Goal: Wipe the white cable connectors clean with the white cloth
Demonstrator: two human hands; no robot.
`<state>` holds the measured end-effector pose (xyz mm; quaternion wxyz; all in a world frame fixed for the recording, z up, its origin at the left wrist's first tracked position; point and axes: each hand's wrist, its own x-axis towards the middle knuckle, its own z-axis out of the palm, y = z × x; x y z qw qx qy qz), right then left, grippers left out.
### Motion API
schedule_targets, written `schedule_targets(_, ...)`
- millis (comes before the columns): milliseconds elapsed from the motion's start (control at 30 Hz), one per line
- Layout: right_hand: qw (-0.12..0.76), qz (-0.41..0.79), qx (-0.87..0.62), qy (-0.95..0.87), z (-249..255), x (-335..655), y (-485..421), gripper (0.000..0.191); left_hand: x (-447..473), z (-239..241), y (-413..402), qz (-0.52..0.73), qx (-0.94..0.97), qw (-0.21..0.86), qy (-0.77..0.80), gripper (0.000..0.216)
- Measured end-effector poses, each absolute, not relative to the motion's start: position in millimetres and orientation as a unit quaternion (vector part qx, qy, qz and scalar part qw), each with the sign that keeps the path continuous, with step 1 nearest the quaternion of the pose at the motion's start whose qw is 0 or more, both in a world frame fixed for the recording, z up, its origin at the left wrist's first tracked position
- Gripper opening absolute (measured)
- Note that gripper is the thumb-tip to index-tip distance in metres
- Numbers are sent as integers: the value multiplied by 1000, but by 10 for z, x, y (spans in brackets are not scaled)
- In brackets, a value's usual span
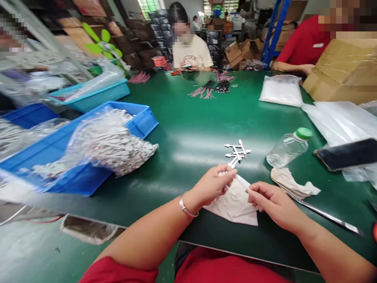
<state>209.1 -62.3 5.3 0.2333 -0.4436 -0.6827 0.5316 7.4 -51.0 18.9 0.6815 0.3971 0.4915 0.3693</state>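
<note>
My left hand point(218, 182) is closed in a pinch on a thin white strip point(229, 191), part of which sticks out below the fingers. Across from it, my right hand point(269, 200) has thumb and forefinger pressed together at the edge of a pale cloth point(235, 210); what is between them is too small to make out. The cloth lies flat under both hands. Just beyond my left fingers, several small white strips with wider ends point(237, 151) lie in a loose, crossed pile on the green table.
To the left, a blue bin point(97, 182) holds a clear bag of white strips point(120, 149). On the right are a green-capped bottle point(287, 149), crumpled cloth point(290, 182), metal tweezers point(330, 216) and a phone point(349, 154). Two people are across the table point(176, 118).
</note>
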Motion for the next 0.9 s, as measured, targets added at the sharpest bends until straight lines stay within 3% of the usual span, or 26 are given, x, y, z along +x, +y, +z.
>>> schedule_targets(200,246,526,-449,-679,-30,1976,-691,40,211,68,-525,385,425,670,472,44)
schedule_targets(433,244,386,-428,-780,-6,1859,-663,30,302,97,-571,436,459,561,533,30)
schedule_targets(633,276,532,-371,-709,191,1596,-629,46,359,400,-635,512,491,493,504,12)
schedule_targets(733,312,543,-376,-683,242,1431,-600,47,404,446,-616,588,456,442,501,8)
schedule_targets(900,288,623,-386,-616,212,1262,-536,39,377,369,-529,624,341,486,508,9)
